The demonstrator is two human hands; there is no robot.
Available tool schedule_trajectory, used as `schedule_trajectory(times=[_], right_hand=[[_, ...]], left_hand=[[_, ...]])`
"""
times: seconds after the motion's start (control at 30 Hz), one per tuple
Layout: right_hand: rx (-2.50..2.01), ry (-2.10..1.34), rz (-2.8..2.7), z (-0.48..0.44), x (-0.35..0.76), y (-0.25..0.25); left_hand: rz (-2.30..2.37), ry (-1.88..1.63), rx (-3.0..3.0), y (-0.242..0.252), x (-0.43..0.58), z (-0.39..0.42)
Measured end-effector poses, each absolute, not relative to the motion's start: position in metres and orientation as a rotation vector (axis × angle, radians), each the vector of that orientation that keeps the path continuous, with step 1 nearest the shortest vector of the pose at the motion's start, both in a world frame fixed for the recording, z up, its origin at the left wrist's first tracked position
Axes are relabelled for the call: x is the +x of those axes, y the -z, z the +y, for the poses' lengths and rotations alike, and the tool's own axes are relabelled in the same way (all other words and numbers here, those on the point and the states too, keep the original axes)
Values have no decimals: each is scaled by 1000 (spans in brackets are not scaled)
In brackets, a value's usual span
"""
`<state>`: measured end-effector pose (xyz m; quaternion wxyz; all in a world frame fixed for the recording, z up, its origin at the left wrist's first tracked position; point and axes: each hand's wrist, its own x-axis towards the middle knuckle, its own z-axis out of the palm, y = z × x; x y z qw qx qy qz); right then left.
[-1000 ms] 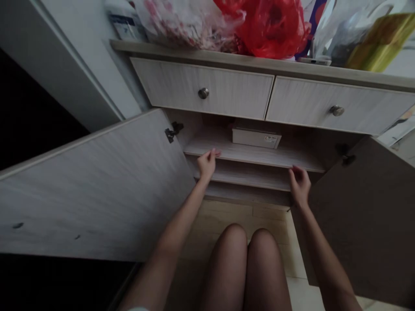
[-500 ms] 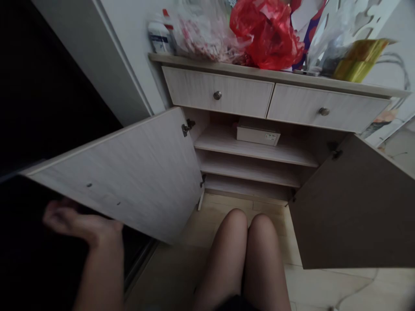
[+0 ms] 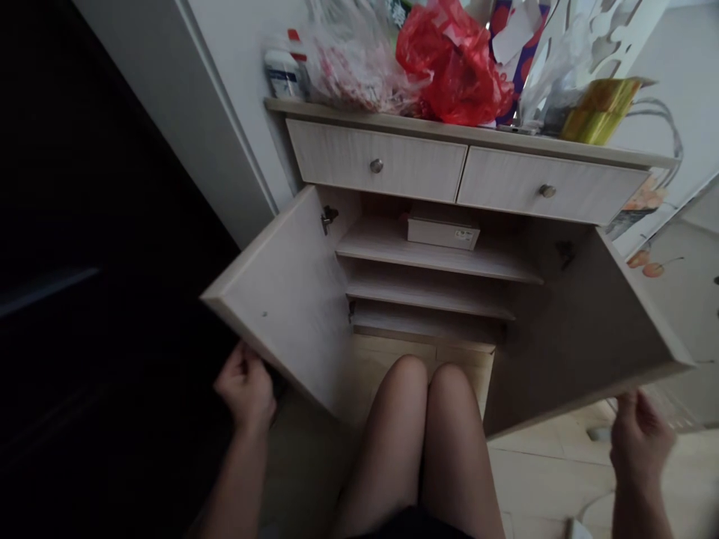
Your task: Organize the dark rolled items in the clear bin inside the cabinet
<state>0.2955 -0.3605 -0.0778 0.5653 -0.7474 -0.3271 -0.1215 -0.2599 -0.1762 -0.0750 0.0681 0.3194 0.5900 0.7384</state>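
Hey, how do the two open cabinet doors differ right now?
The left cabinet door looks pale and lit on its inner face, while the right cabinet door looks dark brown in shadow. The left door appears narrower in view than the right door. The left hand sits at the left door's lower edge, the right hand just below the right door's lower edge. Both stand open beneath the drawers.
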Motion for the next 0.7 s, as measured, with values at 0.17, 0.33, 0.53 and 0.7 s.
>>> schedule_trajectory(times=[0.17, 0.33, 0.53, 0.7], right_hand=[[-1633, 130, -1037, -310, 239, 56], [-1507, 148, -1142, -243, 187, 37], [-1506, 99, -1140, -172, 157, 32], [-1668, 90, -1153, -130, 143, 24]], left_hand=[[1642, -2093, 1394, 87, -199, -174], [1414, -1996, 1508, 80, -130, -154], [1300, -1728, 1629, 67, -57, -106], [1354, -1585, 1648, 58, -16, -68]])
